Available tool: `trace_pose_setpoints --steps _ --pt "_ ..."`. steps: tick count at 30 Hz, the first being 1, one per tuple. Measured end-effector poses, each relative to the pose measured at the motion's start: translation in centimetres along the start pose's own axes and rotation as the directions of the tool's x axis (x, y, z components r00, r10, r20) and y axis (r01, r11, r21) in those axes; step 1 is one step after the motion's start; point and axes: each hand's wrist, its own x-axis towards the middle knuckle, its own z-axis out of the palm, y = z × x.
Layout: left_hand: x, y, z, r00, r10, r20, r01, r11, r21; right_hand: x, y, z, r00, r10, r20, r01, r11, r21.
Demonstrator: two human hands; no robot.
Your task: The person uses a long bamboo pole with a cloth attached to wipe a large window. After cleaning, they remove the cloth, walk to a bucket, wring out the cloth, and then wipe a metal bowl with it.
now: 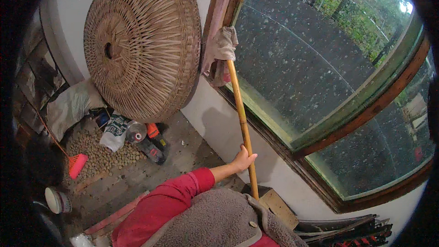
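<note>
My left hand (242, 160), at the end of a red sleeve, grips a bamboo pole (238, 101) on its lower part. A greyish rag (225, 43) covers the pole's upper end. It rests at the left side of a wooden window frame (228, 0), by the edge of the glass (295, 65); actual contact is hard to tell. The pole's bottom end passes out of sight behind my grey fleece vest (209, 219). My right hand is out of view.
A large woven basket (144, 48) leans on the wall left of the window. Below lie a pile of small round brown things (92, 147), a white printed bag (115, 132), a metal disc (136, 131) and an orange broom (77, 166). A cardboard box (279, 209) stands under the window.
</note>
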Motion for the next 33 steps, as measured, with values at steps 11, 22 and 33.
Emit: trace_pose_setpoints --steps 11,22,33 --pt "8.0 15.1 -2.7 0.932 0.325 -0.161 -0.298 0.939 0.172 -1.2 1.2 -1.3 0.998 -0.016 -0.058 0.026 0.984 0.178" --pt "3.3 2.5 0.9 0.991 -0.046 -0.125 0.026 0.987 -0.158 -3.2 6.2 -2.0 0.996 0.085 -0.008 -0.085 0.996 0.039" --pt "2.0 9.1 -2.3 0.993 0.046 -0.108 -0.060 0.990 -0.129 -1.6 -0.4 -1.3 0.996 -0.073 0.049 0.074 0.997 -0.020"
